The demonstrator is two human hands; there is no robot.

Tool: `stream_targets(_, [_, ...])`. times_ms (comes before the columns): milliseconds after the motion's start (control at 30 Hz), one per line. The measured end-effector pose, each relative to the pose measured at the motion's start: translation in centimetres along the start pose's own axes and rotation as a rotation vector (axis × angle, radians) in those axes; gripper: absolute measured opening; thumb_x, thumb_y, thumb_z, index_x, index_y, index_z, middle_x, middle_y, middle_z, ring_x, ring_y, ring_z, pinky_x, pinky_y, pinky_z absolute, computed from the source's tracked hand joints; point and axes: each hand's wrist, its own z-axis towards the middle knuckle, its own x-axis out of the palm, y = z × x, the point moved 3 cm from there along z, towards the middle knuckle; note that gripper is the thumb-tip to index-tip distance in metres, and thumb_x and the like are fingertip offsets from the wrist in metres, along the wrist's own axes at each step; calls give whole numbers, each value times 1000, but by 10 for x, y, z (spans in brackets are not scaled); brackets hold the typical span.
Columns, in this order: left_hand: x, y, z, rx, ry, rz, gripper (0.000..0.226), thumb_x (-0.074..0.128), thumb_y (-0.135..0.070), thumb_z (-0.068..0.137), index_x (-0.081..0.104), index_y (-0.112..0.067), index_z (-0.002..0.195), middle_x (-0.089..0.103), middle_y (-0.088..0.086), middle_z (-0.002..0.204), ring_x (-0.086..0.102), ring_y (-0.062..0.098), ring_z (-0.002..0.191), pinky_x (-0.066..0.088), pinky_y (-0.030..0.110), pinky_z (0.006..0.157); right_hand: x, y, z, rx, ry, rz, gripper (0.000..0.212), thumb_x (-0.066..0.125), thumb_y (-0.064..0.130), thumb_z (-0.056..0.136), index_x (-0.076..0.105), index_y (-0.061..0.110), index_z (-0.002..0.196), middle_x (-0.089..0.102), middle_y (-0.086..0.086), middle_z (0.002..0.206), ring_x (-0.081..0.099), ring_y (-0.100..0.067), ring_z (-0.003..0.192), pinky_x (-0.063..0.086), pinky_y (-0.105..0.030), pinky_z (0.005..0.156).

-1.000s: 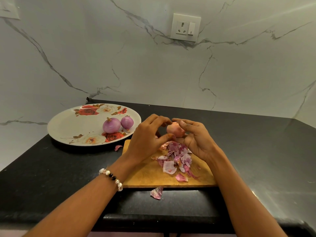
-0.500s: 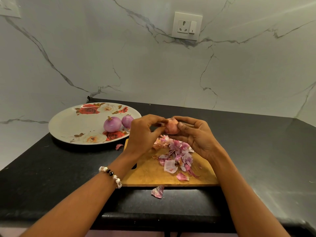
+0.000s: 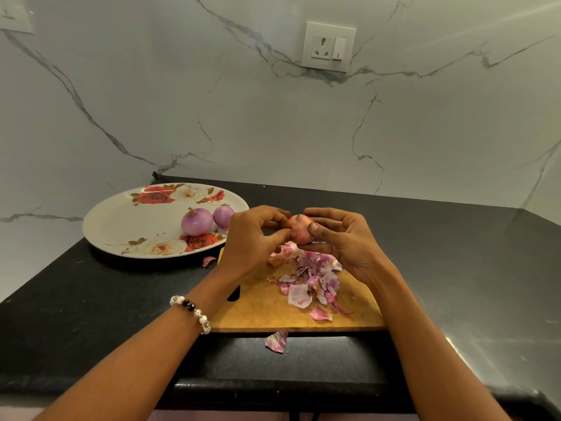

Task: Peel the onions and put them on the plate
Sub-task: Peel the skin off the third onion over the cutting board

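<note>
A small pinkish onion (image 3: 299,230) with its dry skin on is held above the wooden cutting board (image 3: 267,311). My right hand (image 3: 343,241) grips it from the right, thumb across its front. My left hand (image 3: 253,238) pinches at its left side with thumb and fingertips. Two peeled purple onions (image 3: 196,221) (image 3: 223,216) lie on the right part of the white flowered plate (image 3: 121,226), to the left of my hands. A heap of purple and pink peels (image 3: 309,275) lies on the board under the onion.
The board sits on a black stone counter (image 3: 455,268) near its front edge. One loose peel (image 3: 277,341) lies on the counter in front of the board, another (image 3: 209,261) between plate and board. A marble wall with a socket (image 3: 328,47) stands behind.
Both hands have lifted the onion a little higher over the board and turned it. My left fingers have shifted their pinch on its left side.
</note>
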Motion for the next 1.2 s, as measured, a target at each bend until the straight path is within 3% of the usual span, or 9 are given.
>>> stream_targets(233, [6,3,1,-9,99,80,12,73,-20,82,69,-11,89,53,-5,108,52,6,97,39,-1,73,-1,0,-1,11,-10,-49,36,72,14,77,70,10,112,71,-13,113,71,-31,102,61,-48,80])
stream_targets(300, [9,3,1,2,127,89,12,69,-20,85,66,-10,91,51,-3,109,51,7,98,39,0,74,0,1,-1,21,-10,-18,26,68,5,84,70,9,110,71,-14,113,71,-32,100,62,-46,77])
stream_targets(467, [9,-1,2,41,164,58,10,64,-19,89,61,-11,94,50,-2,109,51,9,97,41,3,76,0,1,-2,74,1,144,26,63,-2,89,67,0,114,69,-19,114,71,-37,100,62,-49,75])
stream_targets(633, [6,-2,2,70,87,21,6,63,-14,89,61,-11,94,55,-1,99,54,9,87,44,8,73,-2,2,-2,121,-70,236,20,57,-1,94,68,-1,111,66,-20,116,72,-37,96,63,-43,71])
stream_targets(833, [0,1,3,-60,28,-46,12,71,-21,83,61,-19,89,60,-13,76,59,3,71,46,9,60,-1,3,-3,130,-81,257,18,55,-1,96,70,1,106,66,-21,115,73,-37,92,63,-41,69])
stream_targets(1100, [1,-3,1,18,52,0,18,71,-15,82,63,-21,98,63,-4,98,60,7,82,46,6,67,3,5,-3,143,-55,339,23,50,-4,96,66,3,112,56,-23,129,64,-45,109,63,-44,71])
stream_targets(1200, [3,-5,0,68,48,-12,25,73,-24,82,64,-18,104,61,-5,103,59,6,86,46,7,70,5,6,-5,148,-19,376,23,50,-3,97,64,1,114,56,-24,128,65,-43,107,63,-41,69])
